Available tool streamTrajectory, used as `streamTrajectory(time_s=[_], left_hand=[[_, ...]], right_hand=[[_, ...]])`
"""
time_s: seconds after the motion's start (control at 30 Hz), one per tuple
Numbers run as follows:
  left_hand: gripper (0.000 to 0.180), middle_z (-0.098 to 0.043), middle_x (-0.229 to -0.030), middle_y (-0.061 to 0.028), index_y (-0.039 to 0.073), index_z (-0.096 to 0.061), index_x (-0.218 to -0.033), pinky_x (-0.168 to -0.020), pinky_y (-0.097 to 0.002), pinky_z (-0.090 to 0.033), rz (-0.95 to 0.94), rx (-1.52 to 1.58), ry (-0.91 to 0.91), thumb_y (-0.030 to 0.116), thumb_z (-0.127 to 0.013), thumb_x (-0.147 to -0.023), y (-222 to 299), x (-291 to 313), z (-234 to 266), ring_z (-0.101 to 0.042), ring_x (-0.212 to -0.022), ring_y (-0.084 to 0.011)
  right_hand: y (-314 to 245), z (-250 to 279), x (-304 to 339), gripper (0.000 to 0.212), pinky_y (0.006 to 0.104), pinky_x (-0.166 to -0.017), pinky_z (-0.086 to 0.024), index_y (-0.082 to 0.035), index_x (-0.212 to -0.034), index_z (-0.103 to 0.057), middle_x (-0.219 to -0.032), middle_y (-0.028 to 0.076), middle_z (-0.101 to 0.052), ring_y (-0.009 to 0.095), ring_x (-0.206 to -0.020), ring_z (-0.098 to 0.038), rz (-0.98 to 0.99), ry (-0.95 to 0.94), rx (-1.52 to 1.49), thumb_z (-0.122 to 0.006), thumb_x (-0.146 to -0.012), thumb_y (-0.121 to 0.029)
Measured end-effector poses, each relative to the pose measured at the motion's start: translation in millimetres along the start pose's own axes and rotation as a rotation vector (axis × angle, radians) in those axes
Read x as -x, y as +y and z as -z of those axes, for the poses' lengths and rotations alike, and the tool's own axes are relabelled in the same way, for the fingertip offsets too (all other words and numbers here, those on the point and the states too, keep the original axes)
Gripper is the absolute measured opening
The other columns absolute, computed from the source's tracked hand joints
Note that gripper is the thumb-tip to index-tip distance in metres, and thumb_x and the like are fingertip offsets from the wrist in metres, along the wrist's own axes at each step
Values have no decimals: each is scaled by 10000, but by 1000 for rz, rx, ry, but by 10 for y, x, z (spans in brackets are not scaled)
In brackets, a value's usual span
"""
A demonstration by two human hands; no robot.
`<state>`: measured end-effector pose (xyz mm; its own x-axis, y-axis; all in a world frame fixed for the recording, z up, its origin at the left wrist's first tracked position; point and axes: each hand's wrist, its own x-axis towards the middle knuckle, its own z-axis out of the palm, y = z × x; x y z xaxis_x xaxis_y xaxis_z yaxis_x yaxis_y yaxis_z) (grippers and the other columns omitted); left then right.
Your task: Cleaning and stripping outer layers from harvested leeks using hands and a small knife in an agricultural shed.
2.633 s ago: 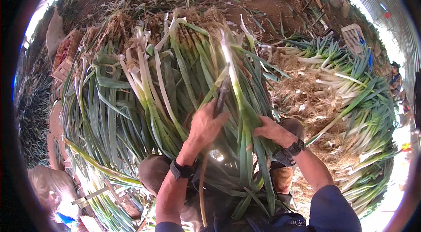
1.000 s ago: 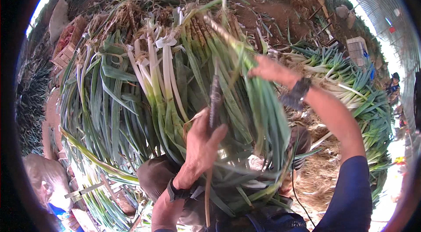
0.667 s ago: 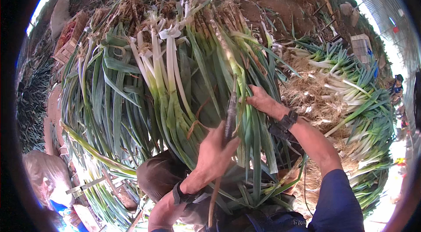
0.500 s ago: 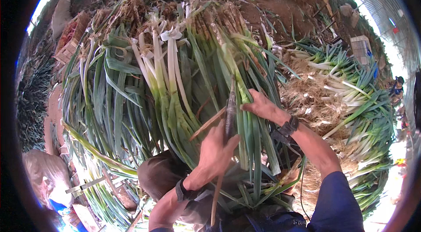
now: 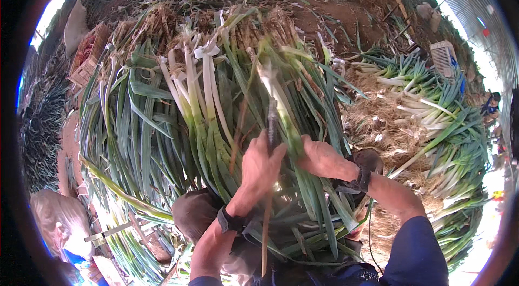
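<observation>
A leek (image 5: 282, 97) lies aslant over the pile, its green leaves hanging toward my lap. My right hand (image 5: 320, 157) is closed around its leaves below the pale stalk. The stalk's upper end is whitish and smeared by motion. In my left hand (image 5: 260, 163) is a dark, slim hose nozzle (image 5: 272, 121), its tip pointing up beside the stalk. From that fist a thin tan hose (image 5: 266, 226) runs down to my lap. Left of my hands, several leeks with white stalks (image 5: 208, 78) rest on the heap of green leaves (image 5: 146, 118).
At the right lies a long bank of leeks (image 5: 448, 140) with a mass of dry roots (image 5: 373, 118) beside it. A pale crate (image 5: 444, 58) stands beyond, a wooden crate (image 5: 89, 53) at the far left. A sack (image 5: 59, 210) sits at the lower left.
The nozzle and my left hand have shifted left. My right hand has moved slightly lower with the leek. Its stalk, greenish and brown before, now shows white near the upper end.
</observation>
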<state>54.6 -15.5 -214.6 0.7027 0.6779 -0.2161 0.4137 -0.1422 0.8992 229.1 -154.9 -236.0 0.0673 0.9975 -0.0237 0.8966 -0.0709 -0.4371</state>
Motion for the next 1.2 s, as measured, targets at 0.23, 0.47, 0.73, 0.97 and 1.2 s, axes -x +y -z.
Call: streamTrajectory(time_s=[0.23, 0.47, 0.73, 0.97, 1.2], left_hand=[[532, -604, -972, -211, -40, -582, -1255, -817, -453, -483, -18, -84, 81, 353, -622, -899, -53, -62, 15, -619, -902, -347], [646, -605, -1063, -262, -45, -539, -1347, -880, -493, -466, -11, -167, 105, 409, -617, -893, -65, -144, -32, -606, -1006, -432], [627, -615, -1044, -256, -48, -542, -1336, -891, -493, -468, -34, -255, 76, 398, -619, -902, 31, -492, -54, -610, -1037, -435], [672, -611, -1185, -288, -33, -491, -1419, -930, -521, -484, 16, -113, -58, 418, -599, -934, -144, -526, 40, -619, -1095, -467], [693, -594, -1149, -287, -42, -478, -1416, -906, -524, -485, -20, -348, 81, 397, -645, -907, 44, -105, -87, -600, -1087, -481]], right_hand=[[-178, 268, 77, 544, 511, -536, -484, 116, -1132, -409, -688, 257, -611, 452, -625, -644, -195, -88, -48, -751, -833, -185], [-368, 419, 340, 528, 525, -666, -546, 106, -1180, -421, -822, 291, -676, 464, -752, -694, -418, -289, -144, -710, -882, -220], [-16, 174, 787, 637, 448, -862, -536, 104, -1351, -431, -1050, 314, -666, 404, -1002, -677, -487, -234, -397, -732, -884, -207], [-82, 315, 697, 607, 343, -914, -533, 43, -1425, -435, -1160, 164, -691, 221, -1047, -662, -517, -291, -753, -703, -928, -182], [-199, 690, 635, 567, 280, -909, -552, 49, -1386, -485, -1093, 64, -618, 145, -964, -624, -565, -74, -1072, -723, -904, -130]])
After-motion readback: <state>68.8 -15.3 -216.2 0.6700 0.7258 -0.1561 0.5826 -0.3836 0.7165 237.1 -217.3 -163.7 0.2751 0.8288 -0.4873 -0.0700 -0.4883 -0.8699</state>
